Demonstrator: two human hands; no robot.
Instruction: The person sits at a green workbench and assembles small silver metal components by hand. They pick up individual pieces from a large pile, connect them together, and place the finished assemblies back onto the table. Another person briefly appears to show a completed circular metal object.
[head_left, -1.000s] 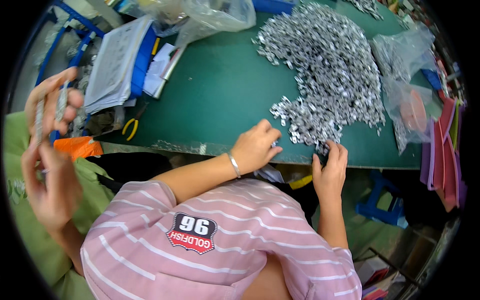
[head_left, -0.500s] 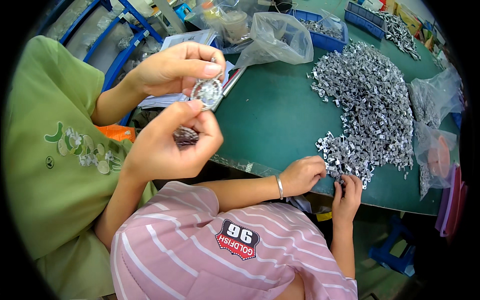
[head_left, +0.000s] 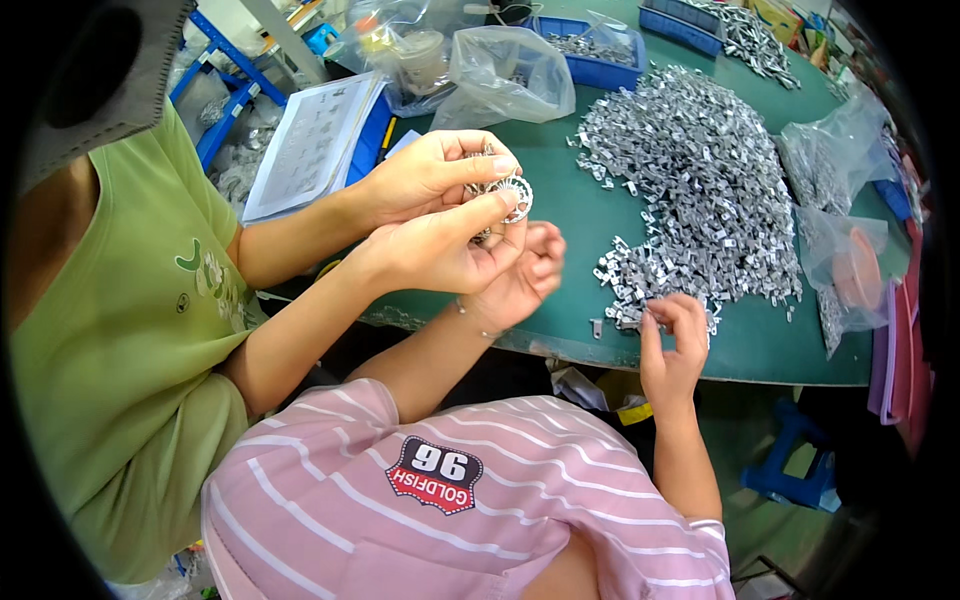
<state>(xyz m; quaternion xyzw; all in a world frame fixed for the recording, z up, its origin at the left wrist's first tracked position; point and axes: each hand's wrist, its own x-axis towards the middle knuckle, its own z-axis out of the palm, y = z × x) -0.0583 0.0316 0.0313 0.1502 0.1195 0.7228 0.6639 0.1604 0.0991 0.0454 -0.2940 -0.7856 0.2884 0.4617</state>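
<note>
My left hand, a bangle at its wrist, is lifted off the table edge, palm turned up. Its fingers are loosely bent and apart, with nothing visible in them. Right beside it are the hands of a person in green, who holds a round openwork silver metal piece. My right hand is at the near edge of a pile of small silver metal tabs. Its thumb and fingers are pinched together; whatever is between them is too small to make out. A single tab lies apart at the table edge.
Blue bins of metal parts stand at the back of the green table. Clear plastic bags lie at the back and right. Printed sheets lie behind the person in green. A blue stool is below right.
My left hand has left the tabs and moved left and up, turning palm up. The other person's hands have come right, closer to it. My right hand stays at the pile's edge.
</note>
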